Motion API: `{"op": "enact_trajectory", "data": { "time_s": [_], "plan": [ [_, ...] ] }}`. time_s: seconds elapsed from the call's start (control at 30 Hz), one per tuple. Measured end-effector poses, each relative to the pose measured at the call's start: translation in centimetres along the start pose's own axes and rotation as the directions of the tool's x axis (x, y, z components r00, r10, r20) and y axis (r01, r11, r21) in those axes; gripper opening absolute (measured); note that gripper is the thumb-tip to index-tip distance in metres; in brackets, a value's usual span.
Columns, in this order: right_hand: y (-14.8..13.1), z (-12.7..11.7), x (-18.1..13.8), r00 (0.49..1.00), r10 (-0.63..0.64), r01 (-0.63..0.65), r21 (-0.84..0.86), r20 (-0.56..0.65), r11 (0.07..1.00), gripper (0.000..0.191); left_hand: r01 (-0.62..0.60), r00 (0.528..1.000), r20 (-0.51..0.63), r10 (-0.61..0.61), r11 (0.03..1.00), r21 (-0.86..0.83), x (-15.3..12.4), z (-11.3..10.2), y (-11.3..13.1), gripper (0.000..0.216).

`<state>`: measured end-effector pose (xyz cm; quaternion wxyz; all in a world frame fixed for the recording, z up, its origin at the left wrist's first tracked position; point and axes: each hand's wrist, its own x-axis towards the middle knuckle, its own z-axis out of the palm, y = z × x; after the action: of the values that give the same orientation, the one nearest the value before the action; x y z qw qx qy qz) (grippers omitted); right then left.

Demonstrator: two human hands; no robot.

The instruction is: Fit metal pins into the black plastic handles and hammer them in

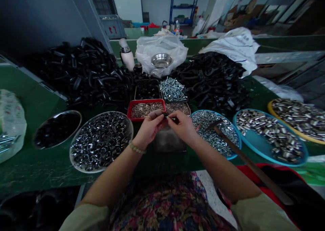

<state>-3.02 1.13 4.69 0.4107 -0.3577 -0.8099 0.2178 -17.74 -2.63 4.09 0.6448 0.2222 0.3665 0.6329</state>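
Observation:
My left hand (pixel 152 124) and my right hand (pixel 181 124) meet above a grey metal block (pixel 169 143) on the bench. Between the fingertips of both is a small black part (pixel 165 115), mostly hidden, its exact kind too small to tell. Both hands are closed in a pinch on it. Just beyond them stand a red tray (pixel 129 114) of small copper-coloured pins and a tray of small brownish pieces (pixel 179 107). Behind those, one tray holds silvery screws (pixel 173 89) and another holds black pieces (pixel 147 88).
On the left are a bowl of shiny rings (pixel 101 139) and a bowl of black parts (pixel 58 129). A hammer (pixel 243 153) rests across a blue tray (pixel 240 146) of small metal pieces. Farther right, trays hold metal cylinders (pixel 259 121). Black handle-like parts (pixel 88 71) are heaped behind.

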Motion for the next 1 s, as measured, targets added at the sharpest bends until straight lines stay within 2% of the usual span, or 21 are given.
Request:
{"op": "enact_trajectory", "data": {
  "time_s": [0.1,0.2,0.27,0.37,0.43,0.5,0.57,0.6,0.63,0.67,0.73,0.8,0.87,0.9,0.97,1.0],
  "plan": [
    [-1.0,0.5,-1.4,0.993,-0.12,0.117,-0.234,0.002,0.965,0.013,-0.102,0.993,-0.051,0.102,0.995,0.02,-1.6,0.6,-1.4,0.027],
    [-1.8,0.8,-2.7,0.988,-0.155,0.144,-0.323,-0.007,0.935,0.015,-0.22,0.975,0.004,0.221,0.968,0.122,-2.8,0.8,-2.2,0.033],
    [-2.2,0.9,-3.8,0.99,-0.143,0.135,-0.22,-0.022,0.966,0.012,-0.281,0.96,0.065,0.274,0.939,0.196,-3.8,0.4,-2.3,0.041],
    [-2.4,1.1,-5.8,1.0,-0.017,0.016,0.166,0.002,0.986,0.04,-0.294,0.956,0.073,0.285,0.908,0.3,-5.8,-0.8,-2.2,0.039],
    [-2.2,1.4,-7.2,0.985,0.171,-0.167,0.445,0.032,0.88,0.051,-0.237,0.971,0.038,0.237,0.919,0.315,-7.4,-1.5,-2.2,0.03],
    [-2.0,1.8,-8.3,0.918,0.367,-0.373,0.634,0.148,0.677,0.04,-0.135,0.991,0.018,0.134,0.958,0.252,-8.8,-1.8,-2.4,0.025],
    [-1.9,2.2,-9.0,0.822,0.465,-0.544,0.693,0.328,0.473,0.029,-0.01,1.0,0.028,0.006,0.99,0.141,-9.8,-1.7,-2.7,0.026],
    [-1.8,2.4,-9.3,0.78,0.482,-0.604,0.683,0.399,0.411,0.031,0.049,0.998,0.039,-0.052,0.995,0.089,-10.2,-1.6,-2.9,0.028],
    [-1.9,2.5,-9.5,0.75,0.498,-0.642,0.661,0.435,0.388,0.036,0.105,0.993,0.046,-0.107,0.993,0.048,-10.5,-1.5,-3.1,0.03],
    [-2.0,2.7,-9.7,0.736,0.526,-0.658,0.633,0.426,0.407,0.04,0.154,0.987,0.048,-0.156,0.988,0.027,-10.7,-1.5,-3.3,0.031],
    [-2.4,2.9,-10.1,0.76,0.577,-0.63,0.562,0.3,0.537,0.04,0.179,0.983,0.016,-0.181,0.981,0.068,-10.8,-1.6,-3.8,0.029],
    [-3.0,3.1,-10.6,0.827,0.536,-0.547,0.461,0.168,0.699,0.032,0.064,0.998,-0.037,-0.057,0.966,0.249,-10.8,-2.3,-4.1,0.023],
    [-3.6,3.4,-11.0,0.889,0.43,-0.456,0.384,0.158,0.803,0.034,-0.081,0.995,-0.014,0.102,0.857,0.509,-10.8,-3.5,-3.6,0.026],
    [-3.8,3.5,-11.2,0.898,0.392,-0.439,0.376,0.199,0.816,0.033,-0.127,0.989,0.022,0.145,0.771,0.624,-10.8,-4.3,-3.1,0.032],
    [-4.0,3.8,-11.4,0.875,0.401,-0.483,0.431,0.272,0.762,0.024,-0.15,0.98,0.049,0.195,0.548,0.823,-10.7,-6.3,-1.1,0.038],
    [-4.0,3.9,-11.4,0.854,0.434,-0.52,0.483,0.287,0.704,0.023,-0.126,0.97,0.027,0.243,0.401,0.908,-10.5,-7.4,0.0,0.035]
  ]
}}
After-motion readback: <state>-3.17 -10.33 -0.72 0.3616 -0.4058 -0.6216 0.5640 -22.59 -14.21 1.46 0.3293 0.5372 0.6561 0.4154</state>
